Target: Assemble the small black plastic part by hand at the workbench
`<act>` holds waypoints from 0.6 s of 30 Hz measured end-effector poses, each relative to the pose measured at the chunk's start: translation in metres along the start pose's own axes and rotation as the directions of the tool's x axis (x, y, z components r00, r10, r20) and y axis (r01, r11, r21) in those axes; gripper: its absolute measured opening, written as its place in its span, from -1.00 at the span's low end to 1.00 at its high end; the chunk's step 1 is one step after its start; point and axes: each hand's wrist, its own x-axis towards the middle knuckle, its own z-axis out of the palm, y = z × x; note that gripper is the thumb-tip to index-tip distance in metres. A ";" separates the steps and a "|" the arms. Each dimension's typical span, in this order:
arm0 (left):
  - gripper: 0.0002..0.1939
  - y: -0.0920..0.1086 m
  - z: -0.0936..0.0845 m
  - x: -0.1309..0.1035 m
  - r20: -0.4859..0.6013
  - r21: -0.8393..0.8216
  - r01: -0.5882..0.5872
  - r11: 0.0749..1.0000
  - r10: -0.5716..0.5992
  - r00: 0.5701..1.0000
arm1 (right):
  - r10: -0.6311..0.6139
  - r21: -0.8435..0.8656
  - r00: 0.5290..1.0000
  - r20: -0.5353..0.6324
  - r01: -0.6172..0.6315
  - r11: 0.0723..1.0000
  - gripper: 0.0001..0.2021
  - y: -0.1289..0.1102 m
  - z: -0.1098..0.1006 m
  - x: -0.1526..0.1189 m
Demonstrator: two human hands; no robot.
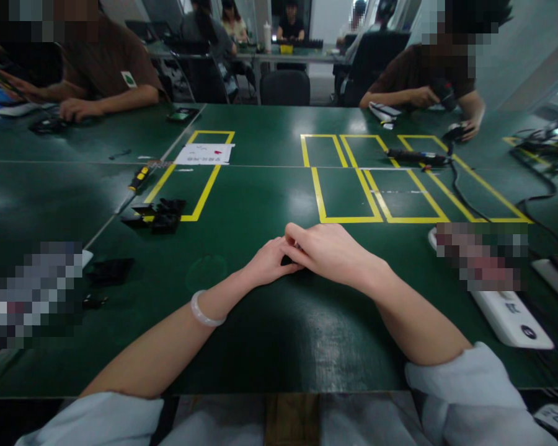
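My left hand and my right hand meet over the green table, their fingertips pressed together. Both are closed; whatever sits between the fingers, if anything, is hidden or too small to name. A pale bracelet circles my left wrist. To the left of the hands lies a cluster of black parts, partly across a yellow tape outline. Nearer to me on that side are a flat black piece and a small black piece.
A yellow-black screwdriver lies left, near a paper label. Yellow tape rectangles mark the table. A black cylindrical tool with a cable lies at the far right. A white device sits right. Two people work opposite.
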 end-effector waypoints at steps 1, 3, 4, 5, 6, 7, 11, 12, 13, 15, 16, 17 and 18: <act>-0.62 0.001 0.000 0.000 0.000 0.003 0.001 1.000 -0.001 1.000 | -0.001 -0.018 1.000 0.005 0.001 1.000 -0.69 0.000 0.000 0.000; -0.63 0.002 -0.001 0.000 0.002 0.015 0.005 1.000 -0.005 1.000 | -0.003 -0.046 1.000 0.017 0.004 0.999 -0.72 0.001 0.001 0.001; -0.63 0.002 -0.001 0.000 0.001 0.020 0.009 1.000 -0.009 1.000 | -0.003 -0.049 1.000 0.022 0.005 0.999 -0.75 0.001 0.002 0.001; -0.62 0.002 -0.001 0.000 0.000 0.022 0.012 1.000 -0.012 1.000 | -0.002 -0.043 1.000 0.024 0.003 0.999 -0.77 0.002 0.002 0.001; -0.62 0.002 -0.001 0.000 -0.002 0.022 0.013 1.000 -0.013 1.000 | 0.000 -0.027 1.000 0.023 0.001 1.000 -0.80 0.002 0.003 0.001; -0.61 0.002 -0.001 0.000 -0.003 0.022 0.011 1.000 -0.011 1.000 | 0.003 -0.007 1.000 0.019 -0.003 1.000 -0.81 0.002 0.003 0.001; -0.61 -0.001 0.000 0.000 0.005 0.014 -0.012 1.000 0.012 1.000 | 0.004 0.049 1.000 -0.009 -0.004 0.999 -0.82 0.001 0.002 -0.001; -0.61 -0.001 0.001 0.000 0.005 0.006 -0.016 1.000 0.016 1.000 | 0.002 0.045 1.000 -0.010 -0.002 0.999 -0.81 0.000 0.001 -0.001; -0.62 -0.002 0.000 0.000 0.006 -0.003 -0.017 1.000 0.017 1.000 | 0.002 0.035 1.000 -0.007 -0.001 0.999 -0.77 -0.001 0.001 0.000; -0.63 -0.001 0.000 0.000 0.006 -0.013 -0.009 1.000 0.009 1.000 | 0.005 0.001 1.000 0.016 -0.005 1.000 -0.68 -0.002 -0.001 0.000; -0.64 -0.001 0.000 0.000 0.005 -0.010 0.000 1.000 0.000 1.000 | 0.008 -0.019 0.999 0.031 -0.007 1.000 -0.66 -0.003 -0.001 0.001; -0.65 0.000 0.000 0.000 0.005 -0.002 0.010 1.000 -0.010 1.000 | 0.011 -0.039 0.999 0.049 -0.009 0.999 -0.67 -0.003 -0.001 0.001; -0.64 0.001 -0.001 0.000 0.005 0.007 0.016 1.000 -0.016 1.000 | 0.014 -0.057 0.998 0.056 -0.011 0.998 -0.69 -0.002 -0.001 0.002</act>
